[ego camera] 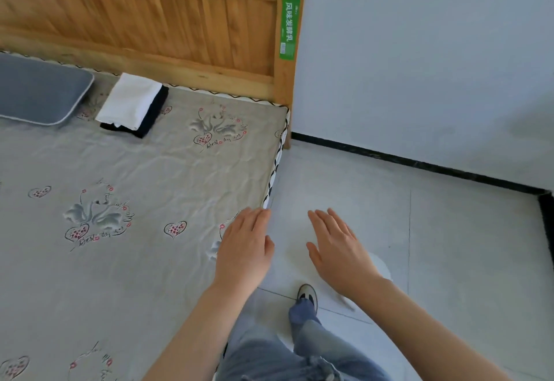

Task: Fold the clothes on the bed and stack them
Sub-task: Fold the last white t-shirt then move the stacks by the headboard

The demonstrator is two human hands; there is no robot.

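A folded white garment (129,105) lies on top of a folded black garment (153,117) near the head of the bed (135,177), beside the pillow. My left hand (244,248) hovers flat over the bed's right edge, fingers apart, holding nothing. My right hand (335,245) is held out over the floor to the right of the bed, palm down, fingers spread and empty. Both hands are far from the stack.
A grey-blue pillow (39,93) lies at the far left by the wooden headboard (150,15). The grey patterned sheet covers the mattress. Tiled floor (449,245) and a white wall lie to the right. My legs in jeans and one shoe (307,293) stand beside the bed.
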